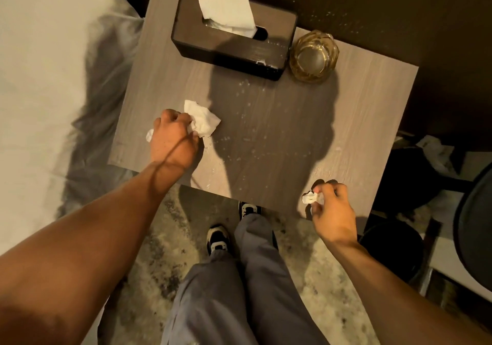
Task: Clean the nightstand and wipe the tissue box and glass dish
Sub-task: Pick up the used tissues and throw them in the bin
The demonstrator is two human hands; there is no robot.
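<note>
A tissue [203, 119] is being gripped by the left hand [174, 138] on the tabletop [359, 110]; crumbs [247, 120] are lying just rightward. A scrap [311, 198] is being pinched by the right hand [332, 211].

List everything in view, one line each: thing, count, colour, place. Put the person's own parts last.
nightstand: one, grey-brown wood grain, centre, speckled with white crumbs
tissue box: one, dark brown, back of the nightstand, white tissue sticking up from its slot
glass dish: one, amber, right beside the tissue box
tissue: one, white, crumpled, under the left hand on the nightstand
tissue scrap: one, white, small wad, pinched in the right hand
bedding: white, left
bin: one, black, on the floor to the right
carpet: mottled beige and dark, below
legs: two, grey trousers, dark shoes
hands: left hand grips the tissue; right hand over the front right corner
</note>
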